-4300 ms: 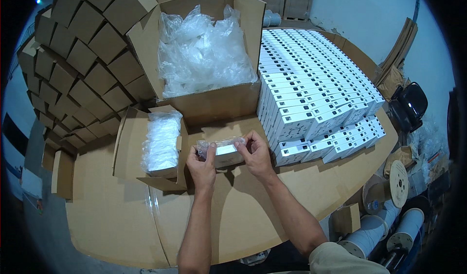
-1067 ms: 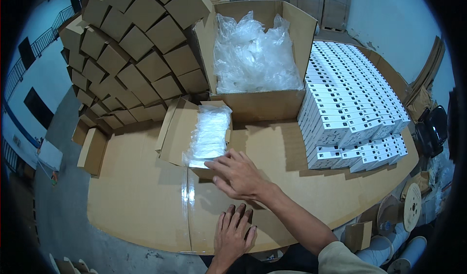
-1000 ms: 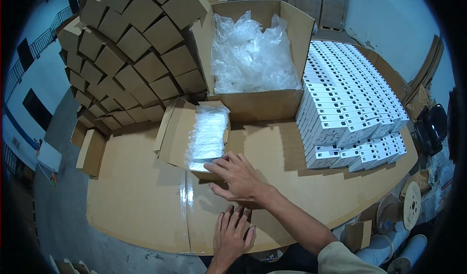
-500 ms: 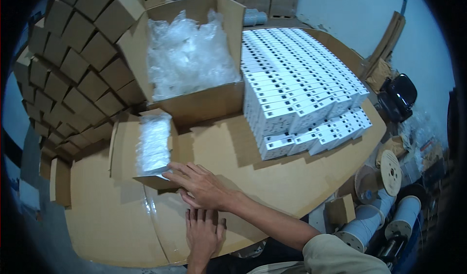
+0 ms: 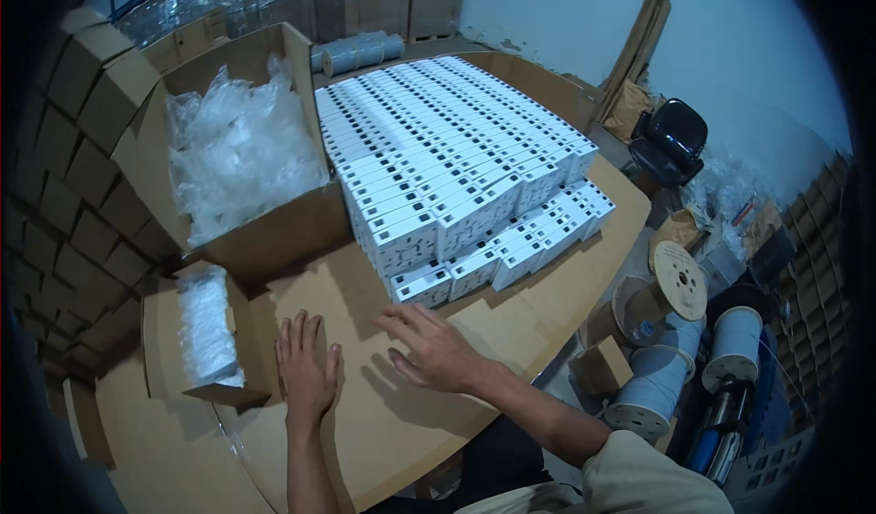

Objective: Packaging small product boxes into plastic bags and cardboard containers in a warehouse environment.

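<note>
My left hand (image 5: 307, 370) is over the cardboard tabletop (image 5: 365, 464), fingers stretched forward, just right of a small open carton (image 5: 164, 345). A row of items in clear bubble wrap (image 5: 208, 322) fills that carton. My right hand (image 5: 432, 348) hovers above the tabletop with its fingers loosely extended and apart, casting a shadow below. Just beyond its fingertips stands the near edge of a large stack of white boxes (image 5: 456, 186), which carry small dark squares on their edges. Nothing shows in either hand.
A large open carton (image 5: 274, 218) full of clear plastic bags (image 5: 246, 149) stands behind the small one. Brown cartons (image 5: 73, 249) are piled along the left. Cable spools (image 5: 648, 386) and a black chair (image 5: 671, 140) stand on the floor at right.
My right hand has left the small carton's front edge and moved right toward the white boxes. My left hand has moved forward beside the carton. The view has turned right.
</note>
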`<state>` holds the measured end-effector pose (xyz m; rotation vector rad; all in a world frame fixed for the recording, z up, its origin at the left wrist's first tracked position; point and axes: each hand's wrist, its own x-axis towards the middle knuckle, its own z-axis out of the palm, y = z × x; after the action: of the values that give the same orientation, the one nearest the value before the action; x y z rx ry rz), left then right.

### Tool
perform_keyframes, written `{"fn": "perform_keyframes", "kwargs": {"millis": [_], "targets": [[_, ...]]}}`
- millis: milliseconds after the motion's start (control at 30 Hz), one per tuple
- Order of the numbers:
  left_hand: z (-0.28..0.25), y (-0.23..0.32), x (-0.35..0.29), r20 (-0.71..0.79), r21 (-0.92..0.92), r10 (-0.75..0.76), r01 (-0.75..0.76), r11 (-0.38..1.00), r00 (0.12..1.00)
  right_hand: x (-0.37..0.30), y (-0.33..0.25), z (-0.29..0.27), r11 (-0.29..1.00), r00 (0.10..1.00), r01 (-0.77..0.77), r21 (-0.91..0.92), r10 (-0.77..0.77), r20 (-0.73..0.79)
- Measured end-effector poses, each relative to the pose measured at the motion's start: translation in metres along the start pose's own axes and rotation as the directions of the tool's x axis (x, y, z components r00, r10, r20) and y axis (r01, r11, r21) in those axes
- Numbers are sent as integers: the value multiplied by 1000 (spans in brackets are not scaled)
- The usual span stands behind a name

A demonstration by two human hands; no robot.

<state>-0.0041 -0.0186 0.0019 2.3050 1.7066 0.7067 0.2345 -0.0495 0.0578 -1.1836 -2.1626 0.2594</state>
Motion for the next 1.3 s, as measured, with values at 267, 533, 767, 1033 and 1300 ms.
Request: {"fn": "perform_keyframes", "kwargs": {"millis": [267,533,767,1033,1300], "targets": [[-1,-9,3,24,12,18,-18,1000,1000,31,28,-54,925,942,-53,-377,-79,-327],[-4,-6,6,38,8,17,-17,1000,999,53,38,-54,848,955,-26,-529,-135,-263],[-2,-9,5,43,5,8,-8,1000,999,57,47,-53,858,952,33,-513,-183,-245],[1,-14,5,28,4,29,-30,1000,999,66,56,-57,916,943,105,-387,-216,-255],[0,-12,5,18,-5,33,-33,999,999,73,48,-71,937,960,184,-296,-236,-151]]}}
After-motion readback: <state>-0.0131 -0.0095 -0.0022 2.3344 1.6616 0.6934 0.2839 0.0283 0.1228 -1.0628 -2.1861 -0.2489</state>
